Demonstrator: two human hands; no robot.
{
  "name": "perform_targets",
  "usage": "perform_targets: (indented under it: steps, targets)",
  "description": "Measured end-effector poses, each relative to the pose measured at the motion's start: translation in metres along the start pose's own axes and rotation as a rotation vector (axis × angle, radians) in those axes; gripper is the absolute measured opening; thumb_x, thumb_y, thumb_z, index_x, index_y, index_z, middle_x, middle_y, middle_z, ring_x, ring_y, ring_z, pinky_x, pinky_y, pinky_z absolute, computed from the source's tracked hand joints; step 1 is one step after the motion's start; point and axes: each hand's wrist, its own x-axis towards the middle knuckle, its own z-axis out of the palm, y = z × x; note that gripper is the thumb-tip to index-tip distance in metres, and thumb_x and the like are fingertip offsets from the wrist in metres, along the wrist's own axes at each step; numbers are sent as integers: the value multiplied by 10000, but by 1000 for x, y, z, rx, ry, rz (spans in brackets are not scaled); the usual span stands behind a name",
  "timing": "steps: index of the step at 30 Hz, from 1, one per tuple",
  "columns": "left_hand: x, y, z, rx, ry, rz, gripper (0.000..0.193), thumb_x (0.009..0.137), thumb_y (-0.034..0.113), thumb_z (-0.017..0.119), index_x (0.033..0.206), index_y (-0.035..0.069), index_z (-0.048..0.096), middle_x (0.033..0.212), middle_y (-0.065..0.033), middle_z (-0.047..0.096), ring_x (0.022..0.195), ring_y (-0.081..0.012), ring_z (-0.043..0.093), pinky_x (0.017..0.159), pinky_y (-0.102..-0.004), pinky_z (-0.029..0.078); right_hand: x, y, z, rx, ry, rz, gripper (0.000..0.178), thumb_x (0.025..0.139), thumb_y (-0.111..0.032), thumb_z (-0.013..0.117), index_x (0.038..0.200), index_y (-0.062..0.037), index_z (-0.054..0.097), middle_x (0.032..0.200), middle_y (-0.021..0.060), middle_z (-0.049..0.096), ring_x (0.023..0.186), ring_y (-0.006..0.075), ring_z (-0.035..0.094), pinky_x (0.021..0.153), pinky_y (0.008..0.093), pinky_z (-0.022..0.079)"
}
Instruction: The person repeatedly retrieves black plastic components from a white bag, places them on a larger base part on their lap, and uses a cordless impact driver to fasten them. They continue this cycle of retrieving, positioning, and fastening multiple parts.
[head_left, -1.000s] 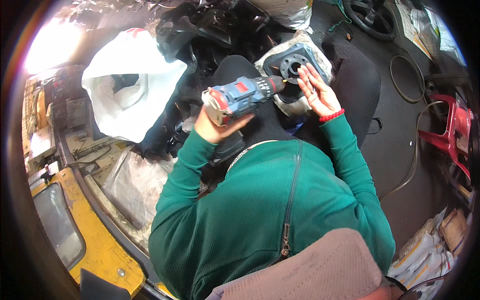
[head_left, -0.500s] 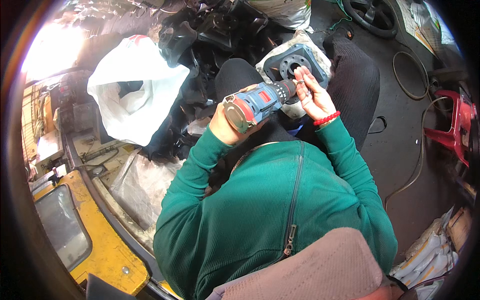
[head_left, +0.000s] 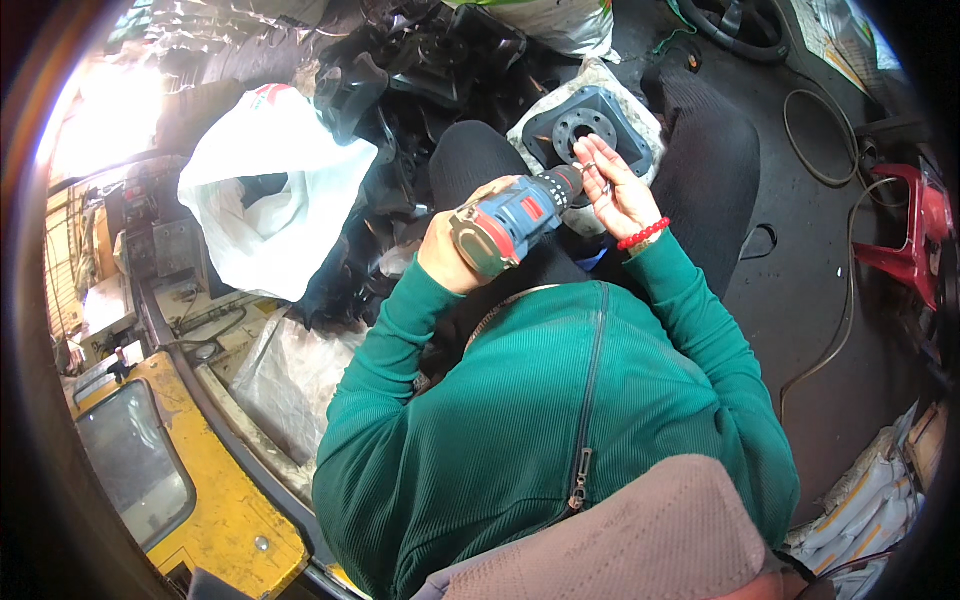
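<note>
A blue, black and red cordless drill (head_left: 522, 212) is gripped in my left hand (head_left: 446, 254), its chuck pointing up and to the right. My right hand (head_left: 624, 198), with a red bead bracelet on the wrist, is at the tip of the chuck. Its fingers are pinched round a small shiny metal piece (head_left: 589, 167), too small to name surely. Just beyond, between my knees, a dark grey square part with a round holed flange (head_left: 548, 128) sits on a whitish, stained bag (head_left: 643, 108).
Many black moulded parts (head_left: 425, 70) are heaped at the far left. Beside them stands an open white plastic bag (head_left: 235, 235). A yellow machine panel (head_left: 215, 500) is at the near left. On the right are a red plastic stool (head_left: 905, 240), a cable (head_left: 848, 310) and a dark steering wheel (head_left: 735, 30).
The drill and my right hand have shifted slightly left, with the chuck and fingers still together. The metal piece stays pinched in my right fingers.
</note>
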Motion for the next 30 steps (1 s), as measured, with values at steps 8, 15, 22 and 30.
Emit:
perform_targets:
  steps: [8,15,22,30]
  targets:
    - [6,-13,2,-92,88,-8,484,678,149,793,1105,44,590,1020,-103,638,907,-256,637,811,-349,510,4,-5,-14,-34,-55,7,326,944,-108,526,1253,-12,484,1219,151,574,1111,223,584,904,337,520]
    - [29,-33,-19,-129,115,-145,442,700,170,780,1090,65,599,1038,-94,630,974,-252,613,875,-362,474,31,-26,-65,-464,393,-321,298,874,-246,669,1079,-45,592,870,27,621,614,74,568,561,228,522]
    - [56,-40,-24,8,-9,-225,500,701,214,791,1127,57,580,1074,-103,631,1002,-251,623,888,-348,492,73,-27,-50,-1075,440,-394,418,760,-360,769,985,-22,670,876,28,662,674,77,565,555,232,457]
    - [72,-45,-20,-16,-116,-294,539,703,222,793,1156,38,566,1092,-128,629,1022,-250,620,912,-350,484,71,-32,-39,-906,337,-276,309,770,-323,766,918,-66,676,796,-32,639,652,44,541,530,196,399]
